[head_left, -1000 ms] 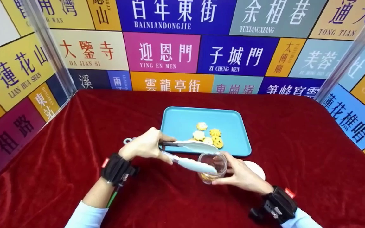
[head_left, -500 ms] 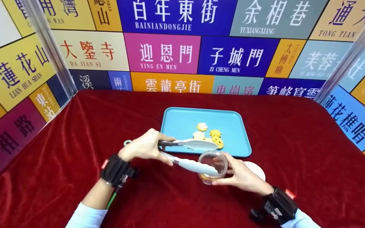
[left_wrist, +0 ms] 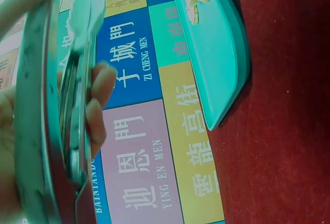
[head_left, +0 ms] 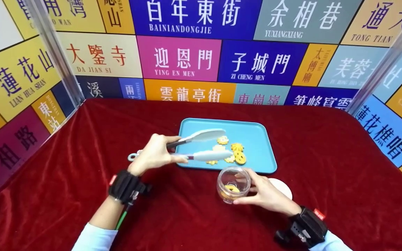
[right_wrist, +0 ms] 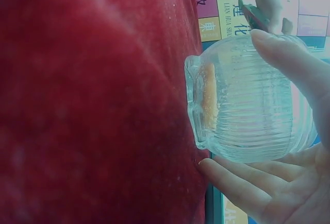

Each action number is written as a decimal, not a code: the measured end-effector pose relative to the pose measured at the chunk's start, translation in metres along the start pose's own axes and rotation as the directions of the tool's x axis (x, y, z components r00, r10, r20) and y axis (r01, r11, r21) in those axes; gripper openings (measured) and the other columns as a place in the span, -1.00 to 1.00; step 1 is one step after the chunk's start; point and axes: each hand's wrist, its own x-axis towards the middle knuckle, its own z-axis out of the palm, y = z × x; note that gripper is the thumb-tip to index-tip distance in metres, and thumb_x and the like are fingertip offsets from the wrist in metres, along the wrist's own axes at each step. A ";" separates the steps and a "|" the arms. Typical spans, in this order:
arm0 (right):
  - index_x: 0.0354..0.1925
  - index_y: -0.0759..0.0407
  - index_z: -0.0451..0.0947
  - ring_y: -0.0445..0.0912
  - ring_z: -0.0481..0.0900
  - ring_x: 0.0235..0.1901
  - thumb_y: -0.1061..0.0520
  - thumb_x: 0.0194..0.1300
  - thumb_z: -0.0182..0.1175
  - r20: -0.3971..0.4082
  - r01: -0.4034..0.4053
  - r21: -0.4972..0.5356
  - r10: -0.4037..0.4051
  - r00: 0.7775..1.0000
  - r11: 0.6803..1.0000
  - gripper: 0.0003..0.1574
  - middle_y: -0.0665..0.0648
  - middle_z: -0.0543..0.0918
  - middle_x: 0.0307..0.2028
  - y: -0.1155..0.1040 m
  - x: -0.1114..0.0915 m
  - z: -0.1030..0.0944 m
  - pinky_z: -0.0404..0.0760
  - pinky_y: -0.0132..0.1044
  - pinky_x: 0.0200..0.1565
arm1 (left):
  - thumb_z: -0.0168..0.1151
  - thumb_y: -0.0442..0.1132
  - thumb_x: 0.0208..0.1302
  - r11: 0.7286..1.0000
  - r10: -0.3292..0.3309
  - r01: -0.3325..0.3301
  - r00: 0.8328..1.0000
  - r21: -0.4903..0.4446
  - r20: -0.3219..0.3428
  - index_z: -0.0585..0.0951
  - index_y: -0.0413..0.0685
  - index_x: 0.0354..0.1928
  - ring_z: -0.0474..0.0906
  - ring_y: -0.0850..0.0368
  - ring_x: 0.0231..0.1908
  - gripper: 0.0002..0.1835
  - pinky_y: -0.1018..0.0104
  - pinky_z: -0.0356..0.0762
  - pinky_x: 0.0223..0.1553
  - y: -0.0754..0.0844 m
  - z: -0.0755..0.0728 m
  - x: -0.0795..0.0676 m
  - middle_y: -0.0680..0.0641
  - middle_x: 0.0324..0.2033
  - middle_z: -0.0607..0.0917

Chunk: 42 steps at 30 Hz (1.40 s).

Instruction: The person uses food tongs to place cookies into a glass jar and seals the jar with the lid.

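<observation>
In the head view my left hand (head_left: 155, 153) grips a pair of tongs (head_left: 204, 156) with pale tips, spread apart over the tray's near left part. Nothing is seen between the tips. Below them several yellow cookies (head_left: 237, 147) lie on the blue tray (head_left: 257, 136), partly covered by the tongs. My right hand (head_left: 269, 193) holds a clear ribbed jar (head_left: 224, 191) upright on the cloth, thumb and fingers round its sides. At the jar's bottom lies a cookie (right_wrist: 210, 96), seen edge-on in the right wrist view.
A white round lid (head_left: 280, 187) lies on the red cloth (head_left: 187, 216), partly behind my right hand. Panels with printed signs (head_left: 180, 57) stand behind and beside the table, with clear posts (head_left: 382, 59) at the corners.
My left hand has moved the tongs up and left, away from the jar's mouth to above the tray. The cookie in the jar now shows more plainly. The right hand and jar stay put.
</observation>
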 end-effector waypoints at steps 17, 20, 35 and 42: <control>0.21 0.24 0.23 0.07 0.58 0.00 -0.05 -0.02 0.43 0.000 -0.006 -0.002 0.006 1.000 1.000 -0.06 0.26 0.53 0.05 0.000 0.000 0.000 0.58 -0.30 -0.08 | 0.58 -0.09 -0.30 0.976 -0.156 0.163 0.986 0.145 -0.058 0.70 -0.23 -0.17 0.41 0.09 -0.53 -0.44 0.28 0.38 -0.42 -0.016 0.019 0.002 -0.13 -0.51 0.71; 0.22 0.23 0.23 0.07 0.58 0.00 -0.06 -0.02 0.43 0.000 -0.011 -0.002 0.011 1.000 1.000 -0.06 0.25 0.53 0.05 0.000 -0.001 0.001 0.58 -0.31 -0.08 | 0.58 -0.05 -0.30 0.964 -0.181 0.186 0.982 0.191 -0.044 0.72 -0.19 -0.21 0.37 0.10 -0.57 -0.47 0.24 0.36 -0.45 -0.016 0.025 0.004 -0.07 -0.64 0.65; 0.22 0.24 0.23 0.08 0.55 0.05 -0.06 -0.02 0.43 -0.001 -0.012 -0.009 0.012 1.000 1.000 -0.06 0.26 0.53 0.06 0.001 -0.001 0.000 0.58 -0.32 -0.09 | 0.58 -0.01 -0.28 0.939 -0.246 0.244 0.969 0.244 -0.022 0.59 -0.10 -0.64 0.25 0.13 -0.61 -0.62 0.27 0.17 -0.57 -0.007 0.043 0.020 0.14 -0.77 0.19; 0.21 0.25 0.23 0.07 0.55 0.04 -0.06 -0.02 0.43 0.000 -0.008 -0.004 0.008 1.000 1.000 -0.05 0.25 0.53 0.06 -0.001 0.000 0.001 0.58 -0.30 -0.08 | 0.57 0.00 -0.26 0.926 -0.284 0.281 0.958 0.251 -0.027 0.44 0.01 -0.75 0.26 0.12 -0.61 -0.56 0.26 0.20 -0.57 -0.005 0.047 0.026 0.14 -0.78 0.17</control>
